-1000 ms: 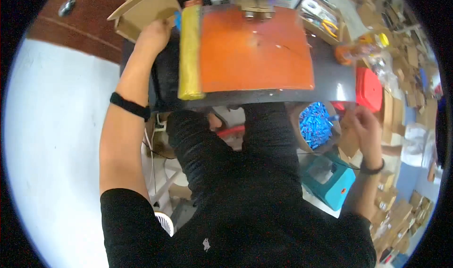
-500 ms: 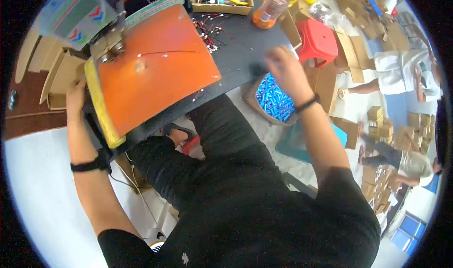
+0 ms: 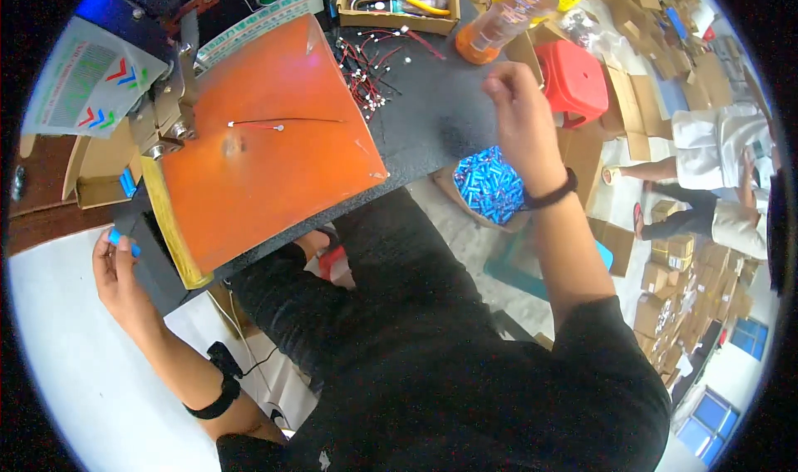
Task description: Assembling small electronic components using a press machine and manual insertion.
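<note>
Left hand (image 3: pixel 125 282) has drawn back from the tan cardboard box (image 3: pixel 101 191), fingers pinching a small blue cylinder (image 3: pixel 125 243) beside the black surface (image 3: pixel 432 110)'s left edge; the right hand (image 3: pixel 525 115)'s fingers curl, contents unclear. One thin red-and-black wire (image 3: pixel 259 126) lies unattached on the flat orange sheet (image 3: pixel 278 181), many blue cylinders (image 3: pixel 486 183) remain boxed, and bare surface adjoins the right hand.

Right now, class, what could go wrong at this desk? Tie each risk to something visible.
The blue cylindrical cell pinched in the left hand is out past the orange mat, so it might slip and drop.

The right hand seems close to the plastic bottle near the desk's edge and could knock it over.

The thin wires heaped there look tangled, so lifting one may drag others along.
</note>
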`<state>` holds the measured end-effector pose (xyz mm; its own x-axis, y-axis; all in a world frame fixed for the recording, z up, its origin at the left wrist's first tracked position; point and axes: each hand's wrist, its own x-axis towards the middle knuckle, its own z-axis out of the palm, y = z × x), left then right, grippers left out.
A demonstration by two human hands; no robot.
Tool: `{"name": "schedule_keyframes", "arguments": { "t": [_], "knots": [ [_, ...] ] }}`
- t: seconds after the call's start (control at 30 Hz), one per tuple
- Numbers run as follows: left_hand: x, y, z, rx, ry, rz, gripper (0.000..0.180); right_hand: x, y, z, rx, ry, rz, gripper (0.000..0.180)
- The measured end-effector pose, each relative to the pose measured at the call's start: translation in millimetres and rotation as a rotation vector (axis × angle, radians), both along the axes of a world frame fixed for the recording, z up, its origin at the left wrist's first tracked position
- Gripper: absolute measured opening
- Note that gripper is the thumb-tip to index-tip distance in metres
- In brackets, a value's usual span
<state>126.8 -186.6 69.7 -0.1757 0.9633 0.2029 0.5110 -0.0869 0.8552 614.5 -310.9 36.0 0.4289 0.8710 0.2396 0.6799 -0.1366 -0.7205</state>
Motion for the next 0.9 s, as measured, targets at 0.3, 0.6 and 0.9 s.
{"name": "schedule_keyframes", "arguments": {
  "t": [0.3, 0.6, 0.9],
  "knots": [
    [97.4, -55.0, 8.3, 0.012, -0.212, -0.391, 0.024, -13.0, -8.4, 25.7, 0.013, 0.198, 0.166, 0.02],
    [150.5, -136.5, 21.8, -0.096, -0.57, -0.503, 0.038, -104.5, -42.7, 54.0, 0.071, 0.913, 0.344, 0.014],
    [148.5, -155.0, 38.7, -0.288, -0.475, -0.639, 0.016, -199.0, -93.7, 26.5, 0.022, 1.479, 0.448, 0.015]
  ]
}}
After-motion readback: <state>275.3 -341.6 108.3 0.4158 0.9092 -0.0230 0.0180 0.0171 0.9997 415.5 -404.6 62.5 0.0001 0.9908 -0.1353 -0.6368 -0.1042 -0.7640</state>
